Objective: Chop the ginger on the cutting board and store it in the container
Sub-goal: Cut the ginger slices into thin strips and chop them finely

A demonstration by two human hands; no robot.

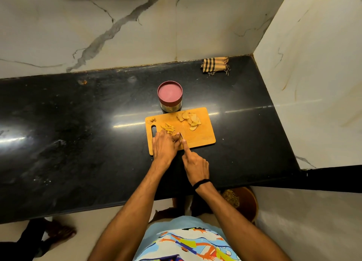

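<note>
While working on the black countertop (78, 123), at the near left of the cutting board (203, 137): left hand (164, 147) curled down, fingertips pinning a bunch of ginger strips (168, 128); right hand (195, 165) wrapped round a knife (181, 136), forefinger laid straight along the blade's back, handle hidden in the fist. Probably mid-chop, storing not yet begun.

Risk of the board sliding on the glossy stone under a hard stroke, with nothing seen beneath it. Risk of knocking the container (170, 96), lid on, just beside the board's far edge, if shoved back. Risk of a nick to the left fingertips, so close to the blade. Risk of loose strips scattering off the near edge.

Counted: one countertop, one board, two hands, one container, one checked cloth (215, 65) by the back wall, one knife, one heap of ginger slices (190, 119) at far right, one cluster of strips, one small clump of scraps (152, 120) at the far left corner.
</note>
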